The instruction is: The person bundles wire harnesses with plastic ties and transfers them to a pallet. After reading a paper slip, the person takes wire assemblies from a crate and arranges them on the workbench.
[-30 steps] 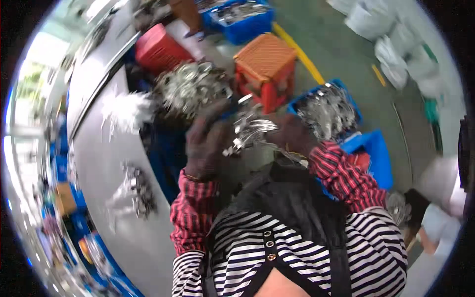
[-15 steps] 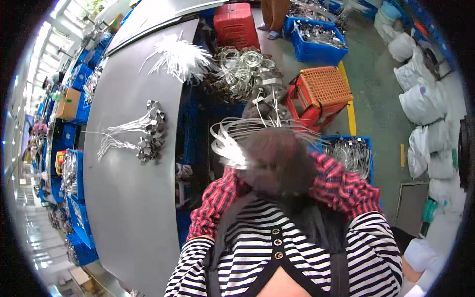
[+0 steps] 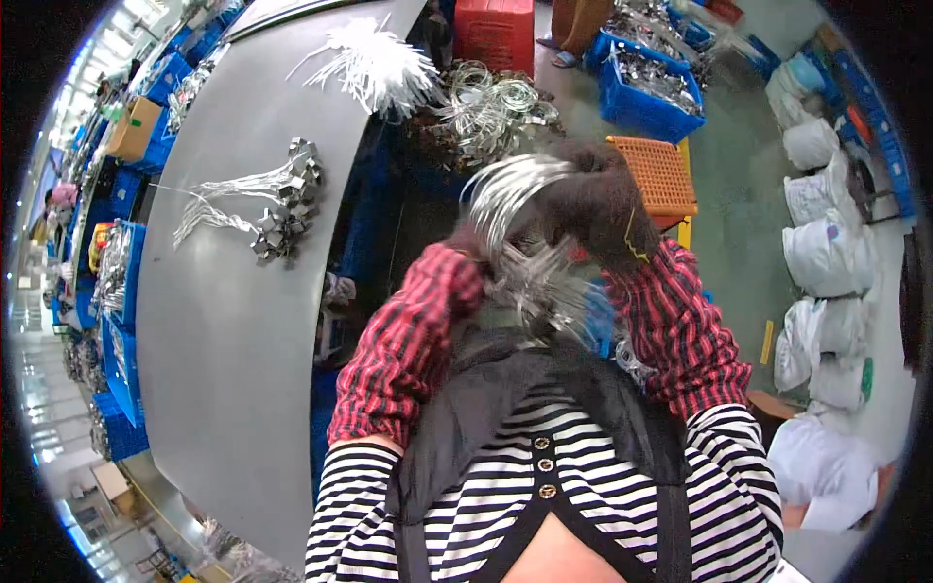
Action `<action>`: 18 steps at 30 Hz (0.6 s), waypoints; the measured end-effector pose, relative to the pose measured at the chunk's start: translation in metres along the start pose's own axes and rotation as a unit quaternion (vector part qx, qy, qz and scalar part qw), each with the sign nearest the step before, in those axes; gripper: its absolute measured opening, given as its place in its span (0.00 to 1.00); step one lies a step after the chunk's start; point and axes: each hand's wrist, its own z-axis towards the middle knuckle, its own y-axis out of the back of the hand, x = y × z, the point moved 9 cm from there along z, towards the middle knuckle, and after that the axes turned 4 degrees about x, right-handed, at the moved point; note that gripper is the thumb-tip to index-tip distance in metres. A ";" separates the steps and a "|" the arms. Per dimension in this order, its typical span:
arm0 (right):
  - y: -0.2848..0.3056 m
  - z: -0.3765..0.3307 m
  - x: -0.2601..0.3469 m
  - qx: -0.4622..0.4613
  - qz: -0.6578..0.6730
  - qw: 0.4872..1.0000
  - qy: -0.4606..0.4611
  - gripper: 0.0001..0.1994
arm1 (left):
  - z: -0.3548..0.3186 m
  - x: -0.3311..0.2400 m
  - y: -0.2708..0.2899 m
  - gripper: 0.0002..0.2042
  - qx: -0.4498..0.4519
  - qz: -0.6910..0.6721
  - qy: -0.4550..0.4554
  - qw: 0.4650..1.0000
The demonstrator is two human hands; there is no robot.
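In front of my chest a bundle of thin silvery-white strips is bent into a loop, with its blurred loose ends hanging down toward my apron. My right hand, in a dark glove, is closed round the bundle's upper right part. On the lower left side, my left hand, also gloved, is close against the strips; motion and the strips hide its fingers. Red-and-black checked sleeve covers run up both forearms. To the left, on the grey table, lie bundles of white strips with metal heads.
A pile of white strips lies at the table's far end. Coiled strips are heaped beyond my hands. Nearby stand an orange woven-top stool, a red stool and a blue crate. White sacks line the right side.
Both hands have moved up and away from my chest. The strips, spread wide before, now form a tighter upright loop between them. The view has shifted slightly.
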 end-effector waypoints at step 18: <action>-0.089 0.095 -0.099 0.251 0.571 0.782 -0.012 0.19 | 0.047 -0.038 0.004 0.20 -0.213 -0.368 -0.251 0.870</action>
